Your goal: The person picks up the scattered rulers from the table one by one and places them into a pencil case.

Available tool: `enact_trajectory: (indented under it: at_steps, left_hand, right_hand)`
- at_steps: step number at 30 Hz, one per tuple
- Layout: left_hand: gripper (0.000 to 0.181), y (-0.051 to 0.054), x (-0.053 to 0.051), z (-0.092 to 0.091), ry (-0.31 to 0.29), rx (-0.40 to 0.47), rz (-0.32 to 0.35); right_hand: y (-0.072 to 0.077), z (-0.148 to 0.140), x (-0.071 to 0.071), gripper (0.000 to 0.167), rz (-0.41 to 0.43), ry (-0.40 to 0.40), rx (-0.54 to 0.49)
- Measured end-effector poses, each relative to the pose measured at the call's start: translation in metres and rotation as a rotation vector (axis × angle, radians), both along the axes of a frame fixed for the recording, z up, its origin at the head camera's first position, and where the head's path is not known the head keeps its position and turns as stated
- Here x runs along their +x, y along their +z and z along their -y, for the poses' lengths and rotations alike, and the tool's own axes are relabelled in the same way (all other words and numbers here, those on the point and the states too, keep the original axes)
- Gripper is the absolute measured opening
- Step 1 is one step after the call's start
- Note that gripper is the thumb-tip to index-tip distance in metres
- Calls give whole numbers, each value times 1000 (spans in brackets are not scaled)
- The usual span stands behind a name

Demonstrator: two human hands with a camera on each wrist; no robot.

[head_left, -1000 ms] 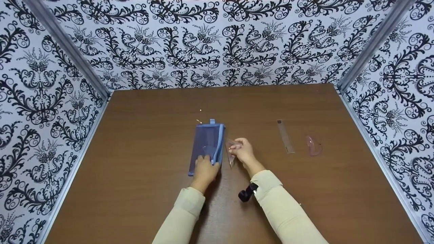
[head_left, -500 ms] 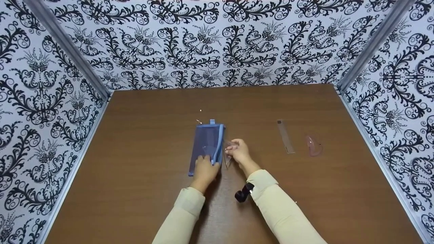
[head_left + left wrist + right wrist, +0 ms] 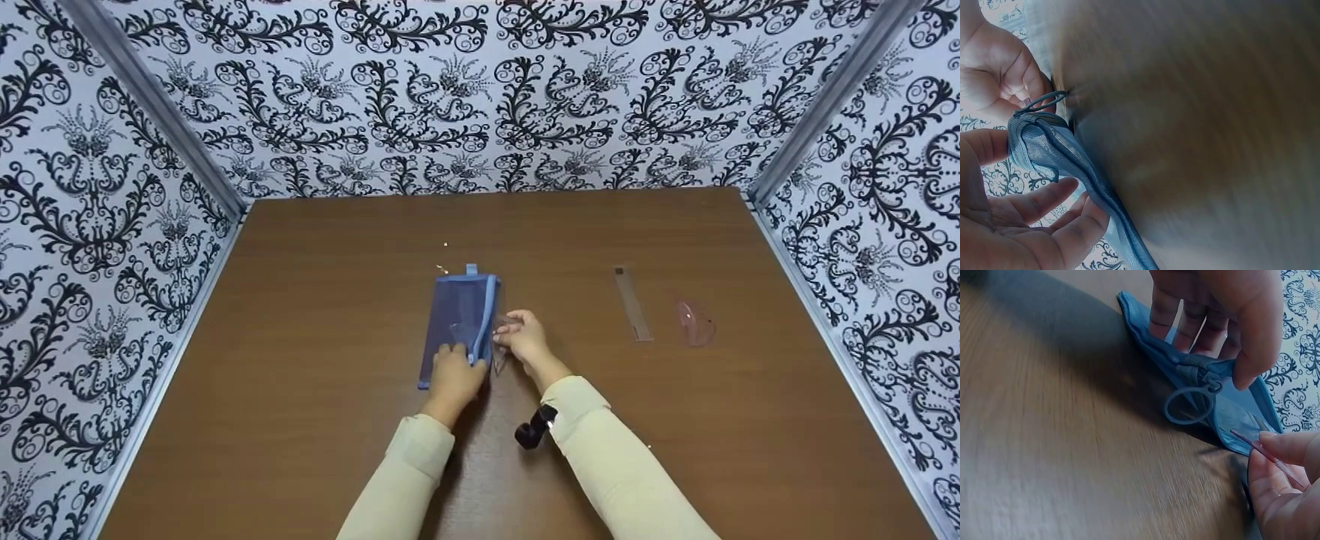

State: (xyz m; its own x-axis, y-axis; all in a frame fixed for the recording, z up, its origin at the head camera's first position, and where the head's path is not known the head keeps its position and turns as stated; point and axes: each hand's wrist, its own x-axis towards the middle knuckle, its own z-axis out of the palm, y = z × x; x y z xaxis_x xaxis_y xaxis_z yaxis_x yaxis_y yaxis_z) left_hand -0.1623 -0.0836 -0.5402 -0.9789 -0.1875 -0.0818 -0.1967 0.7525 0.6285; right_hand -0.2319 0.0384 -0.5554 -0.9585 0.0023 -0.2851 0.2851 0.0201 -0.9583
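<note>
On the table (image 3: 315, 322), the pouch (image 3: 454, 304) lies near the middle, the person's left hand (image 3: 456, 379) at its near end. Just to the right of the pouch, beside its opening, a set square (image 3: 1262, 451) is in the right hand (image 3: 525, 341). Well to the right lies a ruler (image 3: 634, 307), with a protractor (image 3: 696, 324) on its right. A wall (image 3: 450, 97) stands behind the table.

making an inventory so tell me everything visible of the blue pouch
The blue pouch looks like sheer mesh with blue edging, a far-end tab, and a zip with a ring pull along its right side. It lies on the table, unzipped and gaping; the left hand grips its near end. Whether the clear piece in the right hand touches it is unclear.
</note>
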Motion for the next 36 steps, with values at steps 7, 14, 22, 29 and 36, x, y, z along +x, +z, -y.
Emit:
enact_trajectory:
  at_steps: [7,14,22,29,36]
  left_hand:
    - [47,0,0,0,-2,19,3]
    - [47,-1,0,0,-8,25,6]
    - [50,-2,1,0,-11,7,-16]
    - [51,-2,0,1,-5,10,3]
    - [54,-2,-1,1,-2,23,31]
  right_hand:
    - [1,5,0,46,14,2,12]
    - [-2,7,-1,45,22,9,-3]
    - [0,10,2,45,30,18,-33]
    - [2,12,3,47,45,31,-40]
    - [2,12,3,49,49,48,-53]
